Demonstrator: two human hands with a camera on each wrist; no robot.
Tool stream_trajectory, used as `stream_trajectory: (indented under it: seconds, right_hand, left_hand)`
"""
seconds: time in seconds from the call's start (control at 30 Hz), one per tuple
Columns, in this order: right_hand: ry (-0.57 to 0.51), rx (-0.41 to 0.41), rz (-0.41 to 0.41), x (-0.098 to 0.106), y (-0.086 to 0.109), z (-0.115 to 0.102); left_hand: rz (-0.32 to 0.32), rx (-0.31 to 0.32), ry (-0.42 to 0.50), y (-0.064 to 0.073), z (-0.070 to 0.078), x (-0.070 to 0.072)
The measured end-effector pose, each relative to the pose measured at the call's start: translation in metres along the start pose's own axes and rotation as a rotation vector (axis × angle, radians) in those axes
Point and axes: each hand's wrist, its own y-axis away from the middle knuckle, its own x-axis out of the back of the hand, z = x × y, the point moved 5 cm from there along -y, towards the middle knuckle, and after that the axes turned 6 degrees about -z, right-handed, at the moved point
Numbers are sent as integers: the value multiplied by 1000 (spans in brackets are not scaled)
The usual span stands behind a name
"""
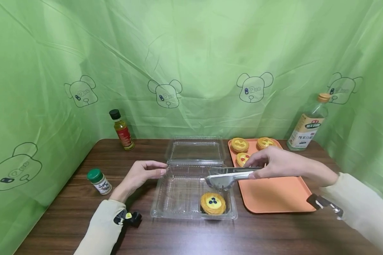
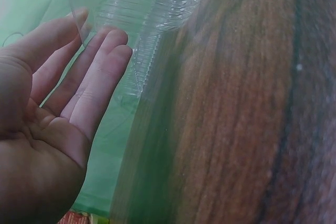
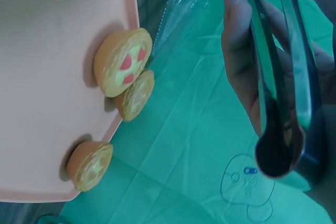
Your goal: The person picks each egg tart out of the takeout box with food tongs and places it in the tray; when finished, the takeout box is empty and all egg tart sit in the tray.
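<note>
My left hand (image 1: pixel 144 176) pinches the left rim of a clear plastic clamshell box (image 1: pixel 182 198), which lies with its lid (image 1: pixel 196 150) folded back. In the left wrist view, thumb and fingertips meet at the thin clear wall (image 2: pixel 84 3). My right hand (image 1: pixel 271 163) grips metal tongs (image 1: pixel 233 177), whose tips hang over the right half of the box; no tart shows between them. A tart with blueberries (image 1: pixel 213 203) sits in the box's front right corner, just in front of the tongs' tips. The right wrist view shows the tongs' handle end (image 3: pixel 278 156) beside the palm.
An orange tray (image 1: pixel 274 198) to the right bears a strawberry-topped tart (image 1: pixel 242 158) and two yellow-topped tarts (image 1: pixel 240 144) at its far end. A vinegar bottle (image 1: pixel 303 131) stands behind it. On the left are a dark-capped bottle (image 1: pixel 123 132) and a green-lidded shaker (image 1: pixel 100 182).
</note>
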Motion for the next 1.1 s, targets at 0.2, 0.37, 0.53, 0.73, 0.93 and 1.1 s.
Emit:
stream_trajectory:
  seconds: [0.2, 0.37, 0.53, 0.73, 0.93, 1.1]
  right_hand:
    - [72, 43, -53, -5, -13, -9]
    - [97, 62, -102, -9, -23, -15]
    - [70, 100, -162, -11, -31, -19]
    - [89, 128, -180, -11, -36, -19]
    - [127, 117, -179, -12, -39, -20]
    - [121, 68, -227, -14, -43, -23]
  left_hand:
    - [-8, -2, 8, 0, 2, -1]
    - [-11, -22, 4, -1, 4, -1]
    - [-5, -6, 7, 0, 2, 0]
    - [-5, -12, 15, -1, 1, -1]
    - [-13, -22, 19, -1, 0, -2]
    - [-16, -34, 12, 0, -1, -2]
